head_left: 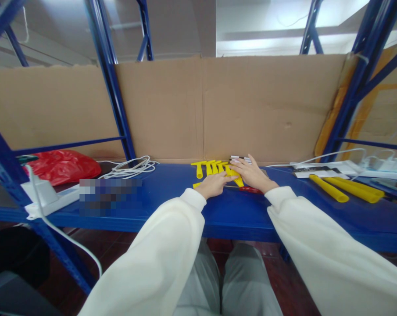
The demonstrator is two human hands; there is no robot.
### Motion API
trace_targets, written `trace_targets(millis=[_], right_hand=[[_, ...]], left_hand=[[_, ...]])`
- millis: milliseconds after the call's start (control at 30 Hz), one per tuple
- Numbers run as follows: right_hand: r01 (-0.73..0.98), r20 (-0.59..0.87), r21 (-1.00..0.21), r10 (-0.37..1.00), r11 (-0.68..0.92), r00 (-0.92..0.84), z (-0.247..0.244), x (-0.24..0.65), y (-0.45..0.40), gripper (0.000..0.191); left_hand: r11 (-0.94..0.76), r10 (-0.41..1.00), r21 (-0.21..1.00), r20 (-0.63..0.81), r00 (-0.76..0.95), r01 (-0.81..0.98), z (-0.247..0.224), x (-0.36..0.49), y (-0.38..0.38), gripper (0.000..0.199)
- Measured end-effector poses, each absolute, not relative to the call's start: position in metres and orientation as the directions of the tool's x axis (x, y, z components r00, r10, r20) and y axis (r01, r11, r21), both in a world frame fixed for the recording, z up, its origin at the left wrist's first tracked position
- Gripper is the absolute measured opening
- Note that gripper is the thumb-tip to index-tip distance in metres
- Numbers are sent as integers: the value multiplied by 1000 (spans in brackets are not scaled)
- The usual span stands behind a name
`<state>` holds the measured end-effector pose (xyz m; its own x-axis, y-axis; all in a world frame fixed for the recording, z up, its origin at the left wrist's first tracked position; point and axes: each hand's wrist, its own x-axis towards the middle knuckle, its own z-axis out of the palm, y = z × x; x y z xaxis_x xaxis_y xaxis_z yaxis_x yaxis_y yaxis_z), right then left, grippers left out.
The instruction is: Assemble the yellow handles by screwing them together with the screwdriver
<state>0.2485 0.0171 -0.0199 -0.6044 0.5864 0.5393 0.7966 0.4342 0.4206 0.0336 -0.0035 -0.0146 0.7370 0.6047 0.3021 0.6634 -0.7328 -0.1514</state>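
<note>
Several yellow T-shaped plastic pieces (214,166) lie side by side in a row on the blue shelf top. My left hand (214,185) is low over the near side of the row, its fingers stretched to the right and touching the rightmost yellow piece (238,180). Part of another yellow piece (196,185) shows beside that wrist. At the row's right end, my right hand (252,174) lies with its fingers extended and apart, partly covering the pieces. A red-handled tool (251,190) lies below it, mostly hidden. Behind its fingers is a small white-and-black item (239,158).
Yellow tubes (330,188) lie to the right, near a white power strip (392,166) and cables. A coiled white cable (132,168), a red plastic bag (62,166) and another power strip (58,199) are at left. Cardboard (251,105) walls the back between blue posts (111,79).
</note>
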Motion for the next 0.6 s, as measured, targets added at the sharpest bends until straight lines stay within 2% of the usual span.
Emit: trace_targets(millis=[233,400,467,500,600], right_hand=[[777,577,412,524,476,-626,-21,255,22,45],[824,614,300,564,480,-552,-22,256,24,39],[856,668,162,585,490,-461,-23,257,27,34],[870,695,55,606,491,-386,-23,257,30,32],[804,668,-424,743,417,-33,-22,257,35,33]], left_hand=[[-724,626,-96,327,708,683,-18,33,5,57],[-703,652,-49,355,670,709,-21,32,11,57],[-665,686,-21,376,622,746,-21,32,11,57],[-641,706,-1,391,590,768,-20,32,11,57],[-549,771,72,430,470,833,-15,30,9,60]])
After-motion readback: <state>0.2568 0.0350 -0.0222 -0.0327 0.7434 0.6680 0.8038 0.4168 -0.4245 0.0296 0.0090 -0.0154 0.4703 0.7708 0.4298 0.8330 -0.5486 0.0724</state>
